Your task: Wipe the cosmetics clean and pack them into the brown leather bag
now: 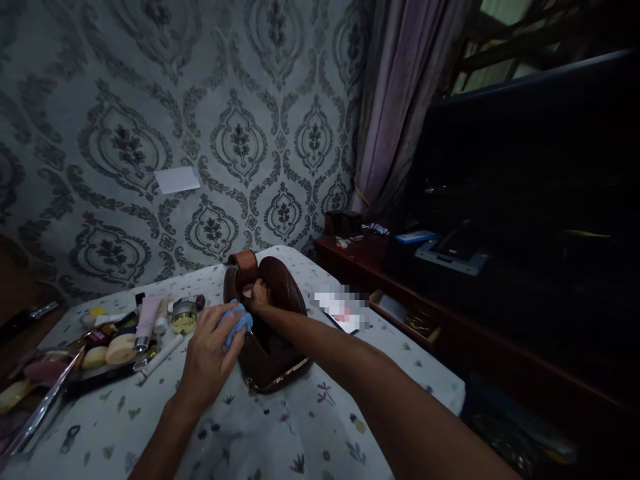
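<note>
On the cloth-covered bench (270,433), a brown bag (270,367) lies open; the left hand (214,341) grips a crumpled blue cloth (242,325) by its edge, the right hand (259,296) is inside, its grasp unclear.

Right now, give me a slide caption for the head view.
Left hand holds a blue cloth while the right hand reaches inside an open brown bag.
</note>
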Tool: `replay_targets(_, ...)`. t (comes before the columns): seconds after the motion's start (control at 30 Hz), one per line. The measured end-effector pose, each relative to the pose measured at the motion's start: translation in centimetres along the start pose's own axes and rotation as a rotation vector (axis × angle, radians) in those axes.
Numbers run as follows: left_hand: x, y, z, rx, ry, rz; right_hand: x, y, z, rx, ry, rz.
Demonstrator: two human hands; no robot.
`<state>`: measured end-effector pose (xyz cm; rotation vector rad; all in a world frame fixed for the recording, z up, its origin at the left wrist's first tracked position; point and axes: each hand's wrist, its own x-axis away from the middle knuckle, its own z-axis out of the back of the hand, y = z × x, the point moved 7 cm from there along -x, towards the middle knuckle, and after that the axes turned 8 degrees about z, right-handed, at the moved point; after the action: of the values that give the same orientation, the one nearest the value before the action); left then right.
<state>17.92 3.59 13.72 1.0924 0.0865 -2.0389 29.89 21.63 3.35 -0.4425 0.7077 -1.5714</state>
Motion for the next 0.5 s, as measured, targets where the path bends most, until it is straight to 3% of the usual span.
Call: replay_targets(0.5,0.0,0.0,-0.2,-0.002,0.001,0.017,-0.3,1.0,-1.5,0.054,0.062,0.034)
